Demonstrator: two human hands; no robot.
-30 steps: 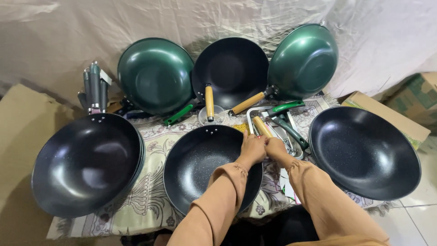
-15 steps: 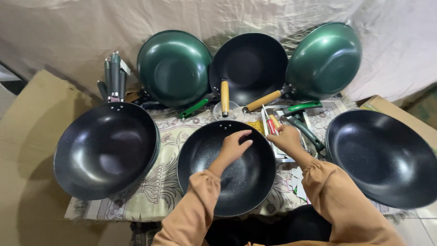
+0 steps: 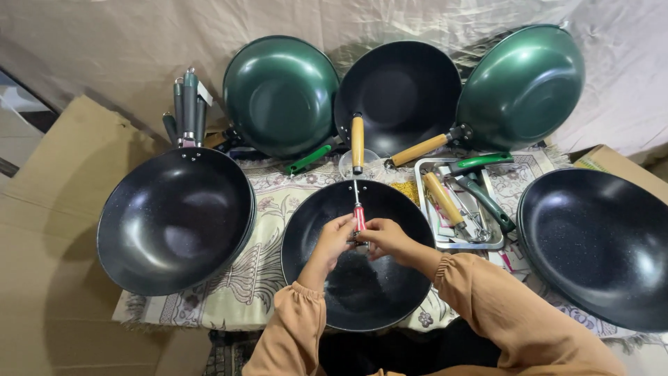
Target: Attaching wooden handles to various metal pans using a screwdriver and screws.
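Both hands meet over the middle black pan [image 3: 362, 278]. The left hand [image 3: 336, 237] and right hand [image 3: 384, 239] each close their grip on a red-handled screwdriver [image 3: 358, 212], whose shaft points away from them toward the pan's rim. Right of the grip sits a metal tray [image 3: 456, 244] of handles; left of it, another black pan [image 3: 174, 219] on the patterned cloth [image 3: 268, 202]
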